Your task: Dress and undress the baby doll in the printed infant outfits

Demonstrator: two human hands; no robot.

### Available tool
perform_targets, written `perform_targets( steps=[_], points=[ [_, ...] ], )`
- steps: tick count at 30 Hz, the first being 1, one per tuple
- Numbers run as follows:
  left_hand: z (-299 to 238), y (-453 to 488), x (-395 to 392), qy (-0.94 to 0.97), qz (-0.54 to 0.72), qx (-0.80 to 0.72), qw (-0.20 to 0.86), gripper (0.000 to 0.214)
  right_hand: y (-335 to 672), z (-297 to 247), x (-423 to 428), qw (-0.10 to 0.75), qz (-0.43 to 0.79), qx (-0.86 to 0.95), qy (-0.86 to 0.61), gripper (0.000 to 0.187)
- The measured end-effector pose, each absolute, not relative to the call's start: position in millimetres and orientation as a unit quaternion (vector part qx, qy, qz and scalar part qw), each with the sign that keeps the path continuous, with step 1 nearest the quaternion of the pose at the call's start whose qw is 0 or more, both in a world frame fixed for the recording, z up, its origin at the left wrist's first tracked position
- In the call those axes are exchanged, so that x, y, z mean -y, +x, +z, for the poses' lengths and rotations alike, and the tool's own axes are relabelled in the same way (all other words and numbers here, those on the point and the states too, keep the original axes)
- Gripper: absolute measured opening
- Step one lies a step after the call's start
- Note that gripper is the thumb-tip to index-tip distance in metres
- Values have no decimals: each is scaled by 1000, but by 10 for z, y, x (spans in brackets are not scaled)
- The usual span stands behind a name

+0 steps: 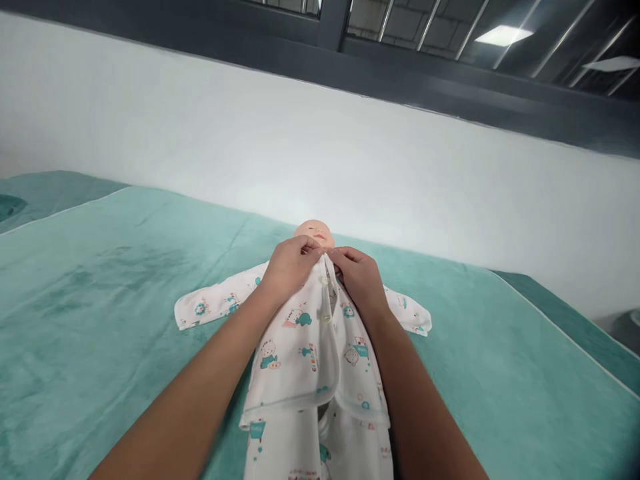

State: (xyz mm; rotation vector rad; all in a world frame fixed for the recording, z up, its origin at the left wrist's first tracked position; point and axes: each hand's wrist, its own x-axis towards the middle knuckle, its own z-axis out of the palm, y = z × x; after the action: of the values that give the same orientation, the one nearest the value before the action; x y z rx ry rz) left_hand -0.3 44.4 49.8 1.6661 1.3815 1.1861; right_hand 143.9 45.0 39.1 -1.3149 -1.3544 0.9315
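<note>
A baby doll (pixel 315 234) lies on its back on a teal blanket (pixel 100 287), dressed in a white printed baby top (pixel 310 347) with sleeves spread to both sides. My left hand (pixel 290 267) pinches the left edge of the top's collar just under the doll's chin. My right hand (pixel 360 277) pinches the right edge of the collar beside it. Both hands' fingers are closed on the fabric and nearly touch each other. A row of snaps runs down the front placket between my forearms.
A white wall (pixel 350 153) rises right behind the doll's head, with a dark window frame (pixel 400 60) above it. The teal blanket spreads wide to the left and right; its right edge (pixel 560 327) drops off near the wall.
</note>
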Motion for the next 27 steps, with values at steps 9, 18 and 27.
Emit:
perform_targets(
  steps=[9, 18, 27],
  points=[
    [494, -45, -427, 585, 496, -456, 452, 15, 1388, 449, -383, 502, 328, 581, -551, 20],
    [477, -35, -423, 554, 503, -475, 464, 10, 1443, 402, -397, 499, 365, 531, -580, 19],
    [420, -73, -447, 513, 514, -413, 550, 13, 1432, 403, -367, 513, 381, 557, -530, 20]
  ],
)
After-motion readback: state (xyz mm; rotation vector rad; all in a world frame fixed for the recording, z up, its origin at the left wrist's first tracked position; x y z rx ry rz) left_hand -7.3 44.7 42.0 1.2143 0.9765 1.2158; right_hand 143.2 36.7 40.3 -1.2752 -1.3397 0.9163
